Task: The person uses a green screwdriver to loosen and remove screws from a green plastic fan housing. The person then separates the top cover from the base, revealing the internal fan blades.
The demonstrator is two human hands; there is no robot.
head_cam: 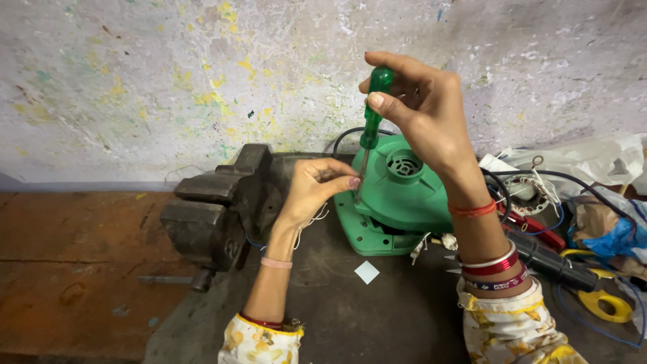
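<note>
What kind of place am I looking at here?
Most likely a small repair workshop. A heavy iron bench vise sits on a worn work table, the right hand drives a green screwdriver into a green motor housing, and loose wires lie about.

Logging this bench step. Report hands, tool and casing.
Right hand grips green screwdriver upright. Left hand steadies its shaft at green casing. Bench vise close left, cables right.

Single head-worn view looks down, close, at the workbench (pixel 377 317); faces wall (pixel 168 74).
</note>
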